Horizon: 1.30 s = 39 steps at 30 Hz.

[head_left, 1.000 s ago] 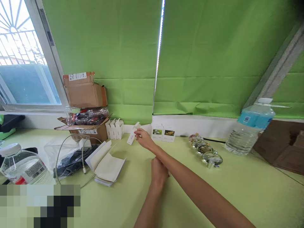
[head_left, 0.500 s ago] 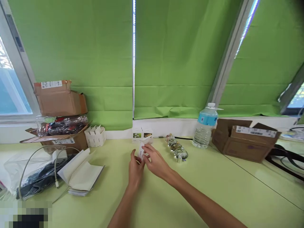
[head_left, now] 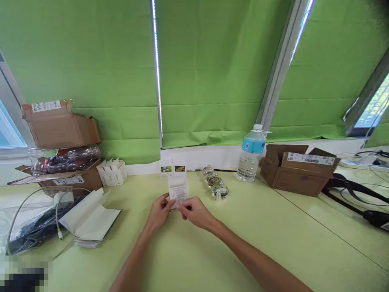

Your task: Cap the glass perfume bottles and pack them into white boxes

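In the head view a small white box [head_left: 178,190] with fine printed text facing me stands upright between my hands. My left hand [head_left: 159,210] pinches its lower left edge between thumb and fingers. The fingers of my right hand [head_left: 194,211] are closed at its lower right corner. Behind it, two white boxes with flower pictures [head_left: 173,167] stand against the wall. Right of them lies a row of ornate little glass bottles [head_left: 215,182]. Several white boxes with raised flaps [head_left: 112,172] are grouped at the left.
A large water bottle [head_left: 251,156] and an open cardboard box [head_left: 299,174] stand at the back right, with black straps [head_left: 349,192] beyond. On the left are stacked cardboard boxes [head_left: 60,127], an open notebook [head_left: 92,221], a cable and plastic-wrapped items.
The white box now shows its printed text side toward me. My hands have moved lower on it, and the left hand has shifted left. The view has turned slightly right.
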Each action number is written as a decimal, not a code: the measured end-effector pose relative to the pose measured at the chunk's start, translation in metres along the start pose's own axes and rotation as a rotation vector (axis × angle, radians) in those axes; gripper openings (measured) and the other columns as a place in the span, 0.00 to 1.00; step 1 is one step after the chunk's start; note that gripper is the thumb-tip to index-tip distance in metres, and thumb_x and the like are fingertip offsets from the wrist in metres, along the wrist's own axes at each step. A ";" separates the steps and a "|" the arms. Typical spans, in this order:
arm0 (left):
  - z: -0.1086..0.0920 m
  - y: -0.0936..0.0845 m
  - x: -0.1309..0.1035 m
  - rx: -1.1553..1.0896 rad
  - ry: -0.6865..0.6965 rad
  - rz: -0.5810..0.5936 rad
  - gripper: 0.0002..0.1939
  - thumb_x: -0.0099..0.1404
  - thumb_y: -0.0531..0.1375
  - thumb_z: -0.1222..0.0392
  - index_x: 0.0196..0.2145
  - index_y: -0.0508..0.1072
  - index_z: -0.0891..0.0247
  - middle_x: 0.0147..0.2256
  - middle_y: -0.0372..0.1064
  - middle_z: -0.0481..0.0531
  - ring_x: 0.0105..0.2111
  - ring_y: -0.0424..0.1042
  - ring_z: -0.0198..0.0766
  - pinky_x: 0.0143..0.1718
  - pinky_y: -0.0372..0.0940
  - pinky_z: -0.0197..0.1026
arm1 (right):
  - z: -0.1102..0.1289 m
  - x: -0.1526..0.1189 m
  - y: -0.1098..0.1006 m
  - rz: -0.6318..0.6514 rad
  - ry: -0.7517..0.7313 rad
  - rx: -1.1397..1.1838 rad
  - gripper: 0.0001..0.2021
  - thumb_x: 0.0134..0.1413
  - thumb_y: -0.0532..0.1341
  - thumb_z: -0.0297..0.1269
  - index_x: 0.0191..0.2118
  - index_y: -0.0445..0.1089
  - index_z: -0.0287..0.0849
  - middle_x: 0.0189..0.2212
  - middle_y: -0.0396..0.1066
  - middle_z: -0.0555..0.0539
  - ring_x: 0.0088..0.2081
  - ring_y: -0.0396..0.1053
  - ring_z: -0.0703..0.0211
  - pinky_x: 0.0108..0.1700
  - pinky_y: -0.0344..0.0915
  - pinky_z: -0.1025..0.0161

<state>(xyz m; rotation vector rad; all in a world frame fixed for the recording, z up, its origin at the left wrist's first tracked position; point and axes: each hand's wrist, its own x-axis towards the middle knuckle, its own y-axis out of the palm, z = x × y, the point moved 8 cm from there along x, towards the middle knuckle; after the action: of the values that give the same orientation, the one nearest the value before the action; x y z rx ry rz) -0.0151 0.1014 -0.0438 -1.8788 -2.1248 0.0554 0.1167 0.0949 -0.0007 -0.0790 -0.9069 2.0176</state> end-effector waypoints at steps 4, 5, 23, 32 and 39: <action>0.005 -0.003 0.004 0.106 0.045 0.036 0.29 0.57 0.56 0.45 0.50 0.68 0.67 0.18 0.58 0.43 0.20 0.58 0.31 0.23 0.53 0.34 | -0.037 -0.008 0.035 0.101 0.106 0.042 0.24 0.56 0.53 0.47 0.14 0.63 0.38 0.10 0.57 0.54 0.15 0.53 0.69 0.20 0.50 0.69; 0.006 -0.002 0.004 0.117 0.042 0.048 0.29 0.57 0.56 0.45 0.51 0.68 0.67 0.18 0.58 0.43 0.20 0.58 0.31 0.24 0.53 0.34 | -0.040 -0.010 0.041 0.102 0.105 0.026 0.23 0.55 0.54 0.46 0.15 0.65 0.38 0.11 0.59 0.53 0.16 0.54 0.69 0.21 0.50 0.69; -0.020 -0.091 -0.035 0.425 -0.038 -0.175 0.20 0.59 0.54 0.51 0.45 0.69 0.64 0.28 0.70 0.49 0.20 0.63 0.30 0.21 0.57 0.34 | -0.024 -0.014 0.041 0.077 0.043 -0.188 0.23 0.56 0.50 0.46 0.17 0.68 0.39 0.16 0.67 0.51 0.20 0.61 0.66 0.26 0.49 0.67; -0.068 -0.160 -0.080 0.795 0.065 -0.548 0.14 0.63 0.51 0.53 0.43 0.70 0.58 0.38 0.70 0.52 0.32 0.68 0.37 0.38 0.60 0.41 | -0.022 -0.012 0.045 0.099 0.017 -0.250 0.25 0.57 0.48 0.50 0.17 0.65 0.41 0.15 0.64 0.51 0.21 0.59 0.64 0.27 0.50 0.67; -0.092 -0.208 -0.109 1.263 0.059 -0.880 0.19 0.61 0.54 0.56 0.50 0.66 0.62 0.48 0.64 0.58 0.49 0.61 0.49 0.50 0.56 0.48 | -0.025 -0.010 0.049 0.112 0.031 -0.266 0.25 0.57 0.48 0.52 0.17 0.63 0.41 0.15 0.63 0.51 0.20 0.58 0.64 0.27 0.50 0.67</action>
<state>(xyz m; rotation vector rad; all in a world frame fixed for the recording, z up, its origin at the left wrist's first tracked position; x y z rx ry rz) -0.1819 -0.0499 0.0690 -0.2153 -1.8701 0.8630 0.0980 0.0856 -0.0526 -0.3140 -1.1693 1.9808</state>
